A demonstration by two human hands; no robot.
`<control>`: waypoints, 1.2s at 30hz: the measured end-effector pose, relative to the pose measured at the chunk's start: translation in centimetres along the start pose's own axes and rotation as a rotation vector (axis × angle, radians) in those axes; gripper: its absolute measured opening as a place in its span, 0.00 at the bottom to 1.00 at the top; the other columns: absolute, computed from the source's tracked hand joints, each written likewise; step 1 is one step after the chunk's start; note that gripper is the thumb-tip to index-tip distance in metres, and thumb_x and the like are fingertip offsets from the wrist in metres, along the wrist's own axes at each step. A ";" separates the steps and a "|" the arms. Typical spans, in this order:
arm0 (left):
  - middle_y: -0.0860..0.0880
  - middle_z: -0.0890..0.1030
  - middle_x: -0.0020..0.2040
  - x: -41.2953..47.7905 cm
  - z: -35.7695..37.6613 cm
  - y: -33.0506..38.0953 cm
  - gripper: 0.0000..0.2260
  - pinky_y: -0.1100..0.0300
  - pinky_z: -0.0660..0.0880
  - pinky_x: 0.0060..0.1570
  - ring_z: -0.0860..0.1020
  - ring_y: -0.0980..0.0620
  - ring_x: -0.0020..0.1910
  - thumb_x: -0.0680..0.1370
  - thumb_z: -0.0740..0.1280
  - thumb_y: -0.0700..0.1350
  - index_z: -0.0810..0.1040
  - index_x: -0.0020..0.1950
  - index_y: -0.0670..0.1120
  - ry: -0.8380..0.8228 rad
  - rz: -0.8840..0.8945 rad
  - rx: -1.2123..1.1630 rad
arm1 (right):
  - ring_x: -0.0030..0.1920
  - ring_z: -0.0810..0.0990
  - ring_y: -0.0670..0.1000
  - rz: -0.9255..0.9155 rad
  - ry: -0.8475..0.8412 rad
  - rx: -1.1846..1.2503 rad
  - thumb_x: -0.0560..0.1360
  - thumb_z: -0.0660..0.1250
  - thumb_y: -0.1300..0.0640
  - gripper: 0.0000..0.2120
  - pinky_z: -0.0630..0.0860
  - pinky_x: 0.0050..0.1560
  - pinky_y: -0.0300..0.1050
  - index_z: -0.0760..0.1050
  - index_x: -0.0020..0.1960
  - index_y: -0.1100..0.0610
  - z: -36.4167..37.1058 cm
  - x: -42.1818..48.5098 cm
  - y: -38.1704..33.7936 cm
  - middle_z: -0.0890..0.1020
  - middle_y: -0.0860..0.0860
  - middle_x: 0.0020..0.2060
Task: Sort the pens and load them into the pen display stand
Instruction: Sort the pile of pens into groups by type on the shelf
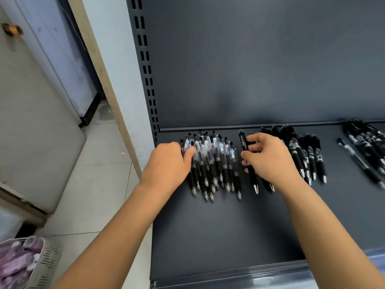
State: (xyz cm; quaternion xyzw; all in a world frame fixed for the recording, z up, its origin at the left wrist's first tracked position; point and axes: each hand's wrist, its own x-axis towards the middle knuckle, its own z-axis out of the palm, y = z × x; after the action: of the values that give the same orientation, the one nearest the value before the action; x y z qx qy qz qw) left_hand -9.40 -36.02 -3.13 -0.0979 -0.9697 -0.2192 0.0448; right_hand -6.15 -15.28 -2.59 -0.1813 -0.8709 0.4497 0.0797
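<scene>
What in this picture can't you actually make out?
All in the head view:
Print on the black pen that the right hand pinches: too small to read.
Covered pens: the right hand hides all but their tips.
Fingers of the left hand at the clear pens: hidden behind the hand's back.
Far-right pens: blurred, cut off by the right edge.
Basket contents: blurred, cut off by the left edge.

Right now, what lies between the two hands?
Head view: the pile of clear pens, its edge touched by the left hand, then a bare strip of shelf before the black pen the right hand holds.
</scene>
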 end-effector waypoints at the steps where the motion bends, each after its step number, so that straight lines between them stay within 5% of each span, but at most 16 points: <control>1: 0.48 0.70 0.28 -0.2 -0.2 0.0 0.24 0.61 0.61 0.24 0.69 0.53 0.27 0.81 0.54 0.59 0.66 0.32 0.44 0.016 0.009 0.046 | 0.37 0.84 0.55 -0.010 0.007 0.006 0.73 0.68 0.64 0.15 0.80 0.48 0.59 0.74 0.58 0.54 -0.2 -0.1 0.1 0.79 0.48 0.38; 5: 0.49 0.69 0.28 -1.3 -0.4 0.1 0.21 0.62 0.57 0.23 0.67 0.54 0.26 0.82 0.54 0.54 0.64 0.31 0.46 0.031 0.021 0.117 | 0.34 0.84 0.57 -0.003 -0.007 0.095 0.74 0.67 0.64 0.15 0.81 0.44 0.58 0.73 0.58 0.53 -0.6 -0.6 0.6 0.79 0.48 0.39; 11: 0.43 0.78 0.26 -2.0 -0.3 0.8 0.18 0.55 0.78 0.31 0.78 0.49 0.22 0.81 0.56 0.50 0.73 0.40 0.38 -0.113 0.013 -0.147 | 0.37 0.83 0.55 0.012 -0.027 0.236 0.75 0.67 0.67 0.16 0.81 0.35 0.49 0.73 0.61 0.56 -1.1 -1.4 0.4 0.79 0.52 0.45; 25: 0.48 0.70 0.25 -2.7 -0.5 -0.7 0.14 0.60 0.62 0.24 0.68 0.52 0.24 0.77 0.57 0.43 0.68 0.32 0.41 -0.006 0.014 -0.087 | 0.38 0.84 0.56 0.013 -0.054 0.271 0.75 0.67 0.67 0.17 0.82 0.37 0.52 0.72 0.61 0.56 -1.2 -2.9 -0.2 0.79 0.53 0.45; 32: 0.48 0.79 0.35 -2.4 -1.6 -0.3 0.08 0.52 0.77 0.36 0.77 0.49 0.34 0.79 0.58 0.44 0.76 0.48 0.43 0.113 0.139 -0.021 | 0.33 0.82 0.51 0.109 -0.128 0.440 0.74 0.64 0.72 0.17 0.83 0.34 0.49 0.73 0.60 0.59 -2.1 -4.1 -1.0 0.81 0.55 0.46; 36: 0.59 0.79 0.35 -2.2 -2.1 2.8 0.10 0.64 0.71 0.36 0.76 0.60 0.35 0.77 0.64 0.52 0.81 0.54 0.52 0.104 0.257 -0.272 | 0.34 0.83 0.51 0.128 -0.154 0.572 0.72 0.65 0.75 0.20 0.82 0.34 0.46 0.73 0.61 0.61 -3.1 -5.1 -1.5 0.81 0.54 0.43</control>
State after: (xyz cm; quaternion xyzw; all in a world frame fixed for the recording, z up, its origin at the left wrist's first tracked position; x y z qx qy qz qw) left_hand -6.54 -34.88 -0.36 -0.2148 -0.9069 -0.3457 0.1090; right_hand -0.90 -15.75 0.58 -0.1714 -0.6993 0.6933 0.0327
